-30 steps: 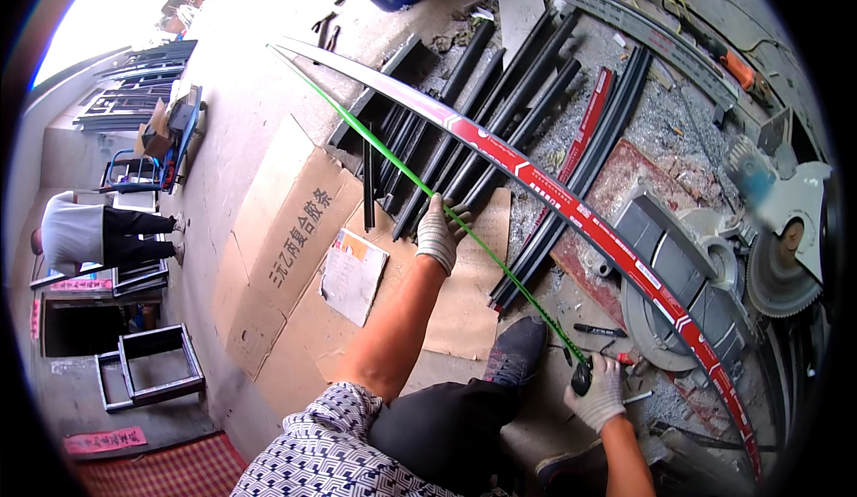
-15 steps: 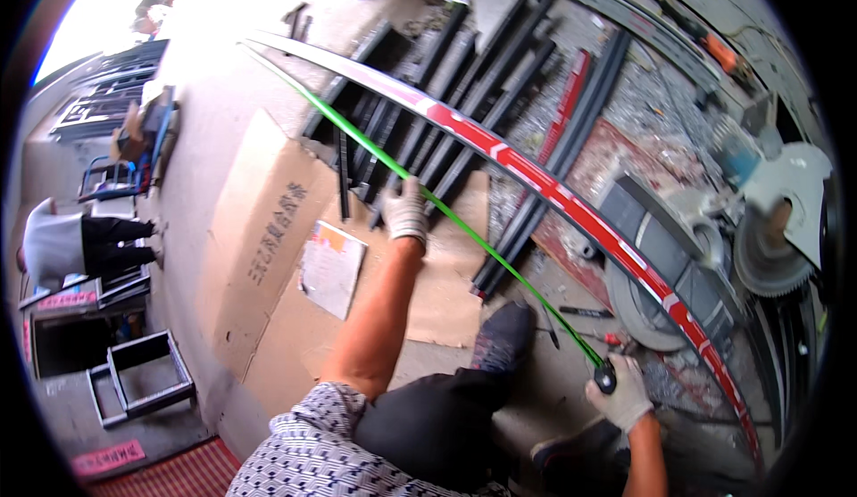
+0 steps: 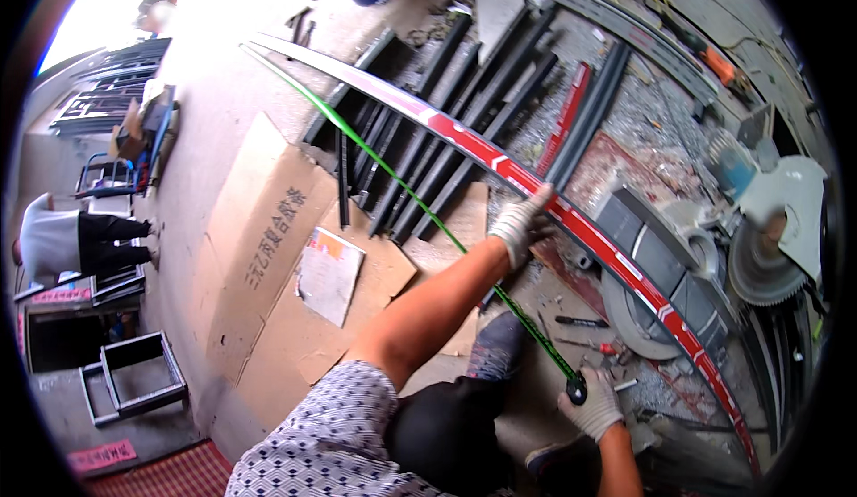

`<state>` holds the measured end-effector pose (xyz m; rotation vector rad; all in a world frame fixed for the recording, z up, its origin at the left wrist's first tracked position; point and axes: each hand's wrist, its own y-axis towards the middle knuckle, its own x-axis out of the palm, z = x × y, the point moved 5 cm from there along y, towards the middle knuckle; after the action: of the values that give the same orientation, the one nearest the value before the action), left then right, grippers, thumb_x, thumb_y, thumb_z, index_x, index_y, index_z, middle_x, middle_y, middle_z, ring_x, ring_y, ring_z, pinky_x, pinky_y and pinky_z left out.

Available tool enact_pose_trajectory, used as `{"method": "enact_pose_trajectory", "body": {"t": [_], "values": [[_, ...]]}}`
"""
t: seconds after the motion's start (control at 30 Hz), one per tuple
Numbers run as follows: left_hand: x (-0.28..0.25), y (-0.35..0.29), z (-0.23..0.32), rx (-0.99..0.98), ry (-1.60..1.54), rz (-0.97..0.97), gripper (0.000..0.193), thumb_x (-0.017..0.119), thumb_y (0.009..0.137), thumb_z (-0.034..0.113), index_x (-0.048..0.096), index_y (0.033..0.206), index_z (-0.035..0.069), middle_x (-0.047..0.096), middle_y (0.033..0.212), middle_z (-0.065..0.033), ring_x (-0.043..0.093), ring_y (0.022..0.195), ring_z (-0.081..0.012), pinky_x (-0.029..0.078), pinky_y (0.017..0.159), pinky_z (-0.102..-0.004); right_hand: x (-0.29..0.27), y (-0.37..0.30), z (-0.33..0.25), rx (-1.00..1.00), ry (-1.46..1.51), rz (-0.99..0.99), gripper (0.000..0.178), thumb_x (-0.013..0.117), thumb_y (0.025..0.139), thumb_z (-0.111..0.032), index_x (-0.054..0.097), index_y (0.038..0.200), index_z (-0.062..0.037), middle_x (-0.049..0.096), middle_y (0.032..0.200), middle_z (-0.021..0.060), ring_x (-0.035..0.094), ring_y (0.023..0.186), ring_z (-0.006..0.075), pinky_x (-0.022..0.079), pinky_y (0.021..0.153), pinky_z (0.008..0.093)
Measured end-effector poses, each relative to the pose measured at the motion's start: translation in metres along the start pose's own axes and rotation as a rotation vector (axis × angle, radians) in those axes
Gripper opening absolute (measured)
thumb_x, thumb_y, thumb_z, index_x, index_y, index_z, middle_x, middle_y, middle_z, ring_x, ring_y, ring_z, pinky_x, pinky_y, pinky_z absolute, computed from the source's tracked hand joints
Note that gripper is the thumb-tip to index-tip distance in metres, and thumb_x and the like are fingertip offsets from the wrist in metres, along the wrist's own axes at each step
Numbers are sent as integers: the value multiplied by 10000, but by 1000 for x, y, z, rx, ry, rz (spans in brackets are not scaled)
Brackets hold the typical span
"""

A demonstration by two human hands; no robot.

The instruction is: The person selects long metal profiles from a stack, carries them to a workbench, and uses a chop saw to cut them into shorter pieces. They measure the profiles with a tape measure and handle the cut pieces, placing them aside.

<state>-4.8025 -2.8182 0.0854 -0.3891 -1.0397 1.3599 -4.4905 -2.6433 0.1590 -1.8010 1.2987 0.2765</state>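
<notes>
In my gloved right hand is a tape measure with a dark case, closed in my fingers. Its long green tape runs out to the far left, its end close to the end of a long profile bar covered in red and white film. My left hand, also gloved, reaches across the tape to the near edge of this bar. Its fingers are apart, with the fingertips at the red film; the tape passes beneath my left forearm.
Several dark metal profiles lie beyond the tape. At right stands a cutting saw with a toothed blade. Flattened cardboard with a white tile-like piece covers floor at left. A black marker lies nearby. Another person stands far left.
My left hand has left the green tape and moved right to the red and white bar. My right hand has shifted slightly left with the tape measure.
</notes>
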Motion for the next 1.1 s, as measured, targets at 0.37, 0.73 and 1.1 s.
{"method": "enact_pose_trajectory", "body": {"t": [0.37,0.73,1.1], "values": [[14,6,-7,147,-110,-49,376,819,875,363,640,1111,131,695,994,-49,682,863,-214,562,777,-366,-1,3,0,5,-3,-2,627,793,707,-357,566,1142,34,586,1046,275,552,1025,446,463,937,529],[-55,33,62,287,-97,-20,292,829,865,304,669,991,94,701,859,-46,659,723,-188,551,689,-346,-1,4,-2,13,7,-10,616,798,701,-352,573,1135,24,589,1037,262,551,1028,436,454,951,518],[-121,59,166,375,-97,224,221,813,881,296,661,873,136,592,726,18,504,591,-117,422,541,-265,3,0,1,20,15,-13,654,792,707,-362,561,1169,40,592,1038,280,559,1018,448,468,930,527]]}}
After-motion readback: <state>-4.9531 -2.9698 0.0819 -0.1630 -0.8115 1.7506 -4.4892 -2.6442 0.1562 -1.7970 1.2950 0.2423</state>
